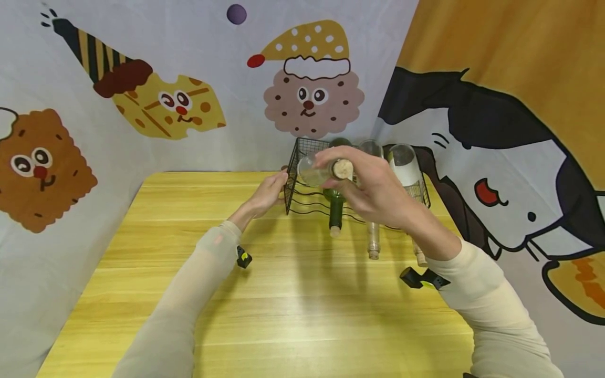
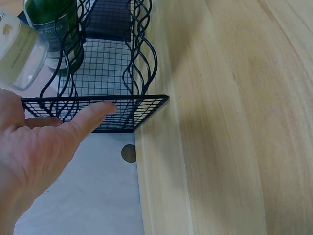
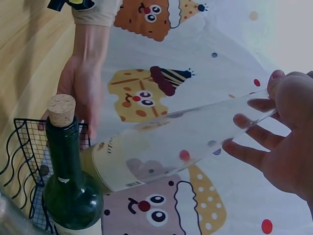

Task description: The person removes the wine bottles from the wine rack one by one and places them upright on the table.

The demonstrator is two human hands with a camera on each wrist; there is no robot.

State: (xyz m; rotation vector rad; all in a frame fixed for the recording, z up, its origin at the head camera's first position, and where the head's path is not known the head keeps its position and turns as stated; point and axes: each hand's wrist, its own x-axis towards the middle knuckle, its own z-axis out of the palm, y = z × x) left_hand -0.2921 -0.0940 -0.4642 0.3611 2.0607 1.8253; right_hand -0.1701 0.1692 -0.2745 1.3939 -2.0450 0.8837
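My right hand (image 1: pixel 378 184) grips a clear glass bottle (image 3: pixel 146 152) near its corked neck, holding it tilted over the rack. Its pale label shows at the lower end. My left hand (image 1: pixel 267 197) rests against the left end of a black wire rack (image 2: pixel 107 68), with the thumb along the mesh just under the rim. Inside the rack, closest to the held bottle, lies a corked green bottle (image 1: pixel 336 210). In the right wrist view the green bottle's cork (image 3: pixel 61 110) stands in front of the clear one.
Two more corked clear bottles lie in the rack: one in the middle (image 1: pixel 374 241), one at the right with a white label (image 1: pixel 405 173). Their necks jut toward me. The wooden table (image 1: pixel 283 315) spreads in front; a cartoon-printed cloth (image 1: pixel 246 142) hangs behind.
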